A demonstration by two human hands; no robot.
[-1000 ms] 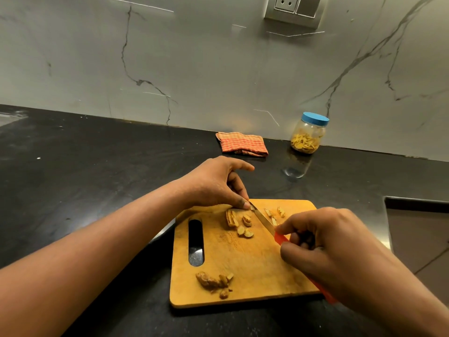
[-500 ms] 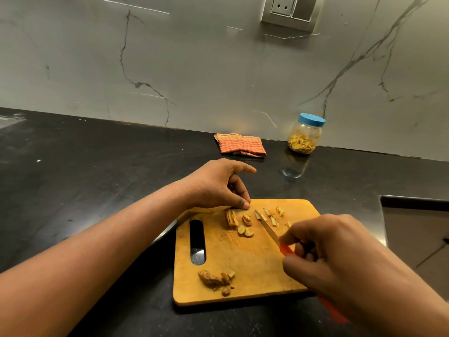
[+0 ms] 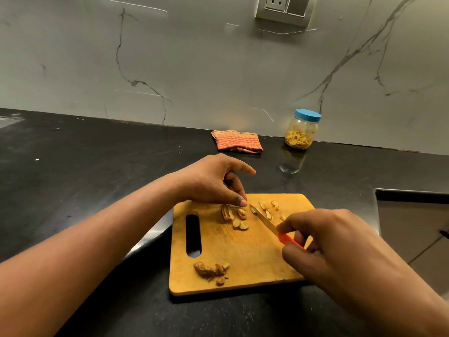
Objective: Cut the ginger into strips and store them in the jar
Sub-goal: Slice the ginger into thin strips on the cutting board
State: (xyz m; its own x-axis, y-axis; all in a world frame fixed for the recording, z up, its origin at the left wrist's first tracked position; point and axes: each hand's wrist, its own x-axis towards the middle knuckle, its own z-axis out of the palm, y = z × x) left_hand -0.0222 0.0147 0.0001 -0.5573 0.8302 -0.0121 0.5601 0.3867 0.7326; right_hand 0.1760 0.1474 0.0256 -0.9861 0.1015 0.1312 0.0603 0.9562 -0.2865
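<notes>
A wooden cutting board lies on the black counter. My left hand arches over its far edge, with thumb and fingertips pinched down on a small ginger piece that is mostly hidden. Ginger slices lie just below those fingertips. My right hand grips a knife by its red handle. The blade points at the left thumb with its tip beside a cut strip. More strips lie right of the blade. An uncut ginger knob sits at the board's near edge. The blue-lidded jar, closed and part filled with strips, stands by the wall.
A folded orange checked cloth lies at the back, left of the jar. A sink recess opens in the counter at the right. A wall socket sits above. The dark counter stretches away to the left.
The knife has drawn back to the right, away from my left fingertips, leaving a freshly cut strip by its tip. My left hand has stayed in place.
</notes>
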